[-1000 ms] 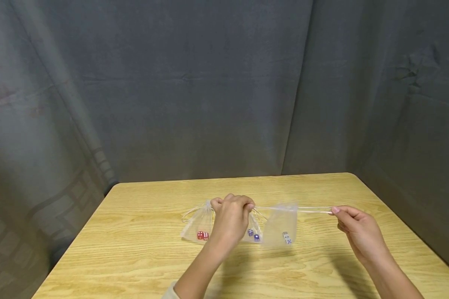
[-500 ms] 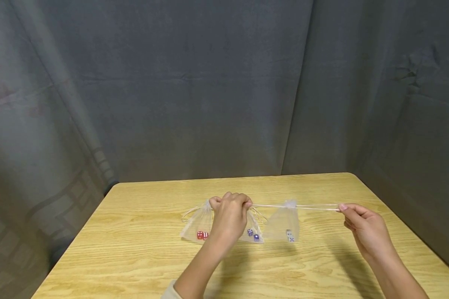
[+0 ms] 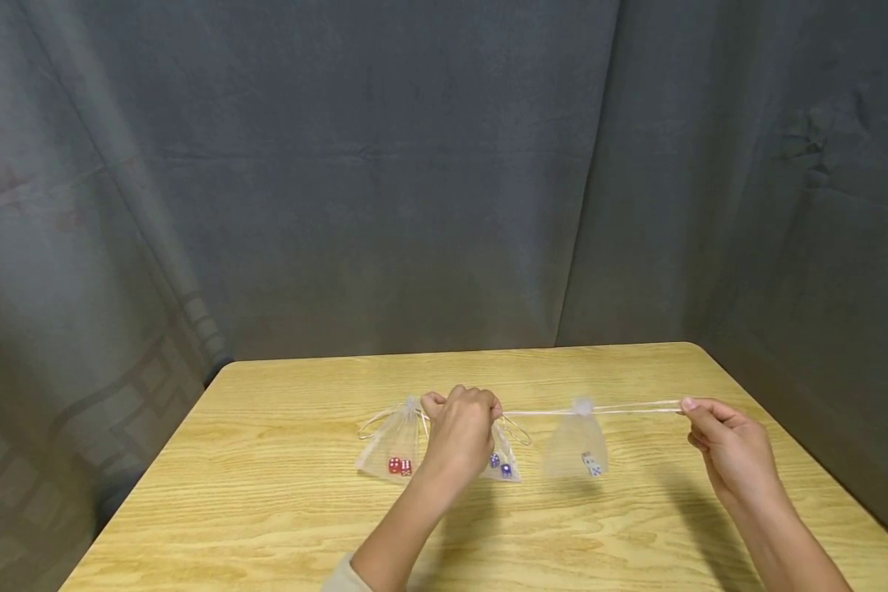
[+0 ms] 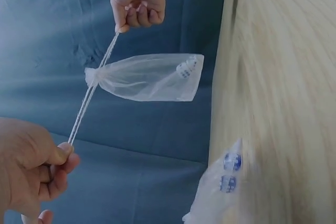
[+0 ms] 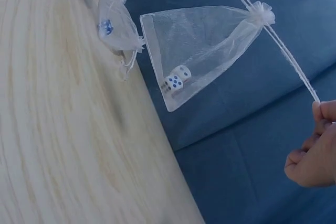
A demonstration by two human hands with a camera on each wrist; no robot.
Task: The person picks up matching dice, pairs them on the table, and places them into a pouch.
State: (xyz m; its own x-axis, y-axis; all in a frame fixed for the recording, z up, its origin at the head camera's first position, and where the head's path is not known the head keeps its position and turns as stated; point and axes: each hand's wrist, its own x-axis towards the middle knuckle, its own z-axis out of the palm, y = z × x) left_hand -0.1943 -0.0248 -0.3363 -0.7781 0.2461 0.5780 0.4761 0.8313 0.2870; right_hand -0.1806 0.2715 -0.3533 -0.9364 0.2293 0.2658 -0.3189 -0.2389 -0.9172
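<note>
A sheer white drawstring bag (image 3: 573,444) hangs between my hands with its neck gathered tight. Two white dice (image 5: 174,81) with blue pips lie in its bottom corner. My left hand (image 3: 460,427) pinches the drawstring (image 4: 82,113) on one side of the neck. On the other side, my right hand (image 3: 733,448) pinches the cord's looped end between thumb and forefinger. The cord is stretched taut from hand to hand. In the left wrist view, the bag's bottom points toward the wooden table (image 4: 283,77).
Partly behind my left hand, a gathered bag with blue dice (image 3: 506,470) sits on the table. Left of it is another gathered bag with red dice (image 3: 395,465). Dark grey curtains (image 3: 414,181) surround the table's back and sides.
The hanging bag's mouth has cinched from wide to a tight bunch, and the bag has shifted right. My right hand has moved slightly right, pulling the cord; my left hand has barely moved.
</note>
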